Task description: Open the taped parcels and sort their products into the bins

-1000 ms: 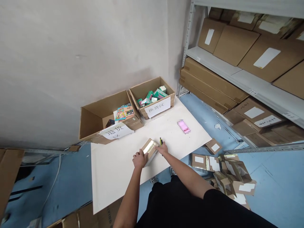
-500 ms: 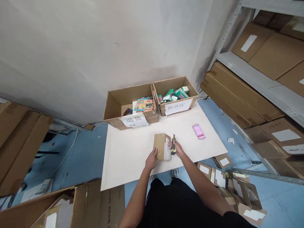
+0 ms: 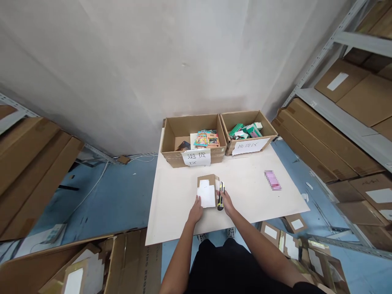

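Note:
A small cardboard box (image 3: 202, 178) is on or just above the white table, near its front edge. Its upper face carries a white paper label (image 3: 207, 196). My left hand (image 3: 196, 209) grips the box at its lower left corner. At the right side is my right hand (image 3: 226, 203), closed around a black and yellow box cutter (image 3: 221, 197) that points away from me. Some of its fingers also reach the box's right side. Whether the blade is out I cannot tell.
Behind stand two labelled open cartons, the left carton (image 3: 171, 159) with colourful packets and the right carton (image 3: 228, 149) with green boxes. A blurred pink item (image 3: 272, 180) lies on the table (image 3: 165, 216). Shelves of boxes (image 3: 343, 94) flank the right; a large carton (image 3: 116, 261) stands lower left.
The small box has been turned: its taped face was up, and now the labelled face is. The box cutter remains in my right hand. My view has shifted to the left.

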`<state>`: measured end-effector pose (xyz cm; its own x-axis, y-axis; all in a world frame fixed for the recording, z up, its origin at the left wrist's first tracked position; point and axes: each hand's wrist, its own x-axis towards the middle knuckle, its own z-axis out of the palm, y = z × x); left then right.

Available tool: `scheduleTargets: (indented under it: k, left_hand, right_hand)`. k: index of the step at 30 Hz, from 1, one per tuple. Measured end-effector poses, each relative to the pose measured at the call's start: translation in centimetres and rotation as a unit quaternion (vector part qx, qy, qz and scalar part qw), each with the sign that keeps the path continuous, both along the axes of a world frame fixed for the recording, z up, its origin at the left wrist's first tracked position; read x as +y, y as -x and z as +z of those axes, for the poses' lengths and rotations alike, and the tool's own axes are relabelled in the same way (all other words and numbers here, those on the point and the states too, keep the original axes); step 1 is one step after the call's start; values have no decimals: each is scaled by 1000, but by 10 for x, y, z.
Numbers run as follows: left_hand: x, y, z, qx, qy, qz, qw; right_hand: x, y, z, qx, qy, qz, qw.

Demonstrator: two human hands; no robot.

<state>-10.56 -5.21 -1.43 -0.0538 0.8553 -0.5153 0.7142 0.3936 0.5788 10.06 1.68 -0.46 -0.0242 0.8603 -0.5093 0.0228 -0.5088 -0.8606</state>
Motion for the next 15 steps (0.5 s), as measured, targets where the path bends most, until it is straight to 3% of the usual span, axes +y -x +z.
scheduleTargets:
  k: [3, 6, 8, 10, 12, 15]
  left_hand:
    - [-5, 49, 1, 7, 10, 71, 997]
    - [2, 91, 16, 19, -38, 93, 995]
    - [15, 107, 28, 22, -71, 53, 996]
    - [30, 112, 39, 29, -71, -25, 997]
    - [43, 109, 43, 50, -44, -96, 993]
    - [53, 94, 41, 86, -4, -149, 985]
  right_hand:
    - [2, 26, 8, 33, -15, 67, 997]
    - [2, 46, 11, -10, 0, 133, 991]
    - [-1, 56, 9, -43, 1, 152, 987]
    - [-7, 63, 7, -76, -14, 146, 986]
    - [-12, 63, 5, -120, -34, 132, 983]
    - [-11, 59, 10, -205, -64, 125, 969]
